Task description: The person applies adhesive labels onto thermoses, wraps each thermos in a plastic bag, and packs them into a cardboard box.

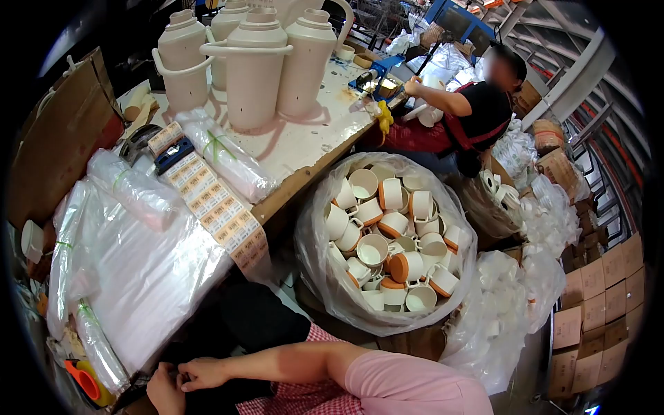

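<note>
At the lower left, my left hand (165,391) and my right hand (202,373) are close together with curled fingers. Whatever they hold, if anything, is hidden or too small to make out. Both are just below the near edge of a stack of flat clear plastic bags (162,277). A strip of printed stickers (211,197) runs from a blue dispenser (173,155) over the table edge. Rolled plastic bags (104,349) tied with green string lie to the left, beside an orange-handled tool (83,380).
Several cream jugs (252,83) stand on the table (304,149). Right of it, a large plastic-lined container (315,277) holds cream mugs (373,249) with orange bases. A co-worker (484,104) sits beyond, handling a cream jug. Stacked cartons (602,297) stand far right.
</note>
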{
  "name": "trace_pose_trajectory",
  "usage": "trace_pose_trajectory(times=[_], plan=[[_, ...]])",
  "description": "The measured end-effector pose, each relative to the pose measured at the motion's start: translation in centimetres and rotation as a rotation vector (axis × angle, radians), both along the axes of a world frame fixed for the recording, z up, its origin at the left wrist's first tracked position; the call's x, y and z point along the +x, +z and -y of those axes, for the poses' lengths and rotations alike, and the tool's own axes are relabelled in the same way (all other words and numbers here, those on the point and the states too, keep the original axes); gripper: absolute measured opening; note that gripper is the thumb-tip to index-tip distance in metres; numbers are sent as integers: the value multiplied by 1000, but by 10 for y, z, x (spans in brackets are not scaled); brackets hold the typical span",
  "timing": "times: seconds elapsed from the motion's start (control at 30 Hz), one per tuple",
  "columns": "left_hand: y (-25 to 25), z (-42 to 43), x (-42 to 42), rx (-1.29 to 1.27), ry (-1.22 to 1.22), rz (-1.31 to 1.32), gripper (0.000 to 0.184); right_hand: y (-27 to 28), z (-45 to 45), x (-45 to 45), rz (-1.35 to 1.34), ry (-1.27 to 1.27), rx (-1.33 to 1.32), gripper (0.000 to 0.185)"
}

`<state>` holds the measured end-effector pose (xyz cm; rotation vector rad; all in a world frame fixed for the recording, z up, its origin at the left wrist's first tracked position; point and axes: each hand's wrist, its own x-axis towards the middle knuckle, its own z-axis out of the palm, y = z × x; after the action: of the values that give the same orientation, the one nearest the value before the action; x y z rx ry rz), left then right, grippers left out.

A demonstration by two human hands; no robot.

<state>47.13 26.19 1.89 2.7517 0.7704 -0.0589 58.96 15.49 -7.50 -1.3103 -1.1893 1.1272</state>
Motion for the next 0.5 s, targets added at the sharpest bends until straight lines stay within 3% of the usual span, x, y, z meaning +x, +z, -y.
trace_pose_trajectory(times=[0.5], plan=[[6,3,4,0,21,-33,26,13,3,5,-9,17,-60,39]])
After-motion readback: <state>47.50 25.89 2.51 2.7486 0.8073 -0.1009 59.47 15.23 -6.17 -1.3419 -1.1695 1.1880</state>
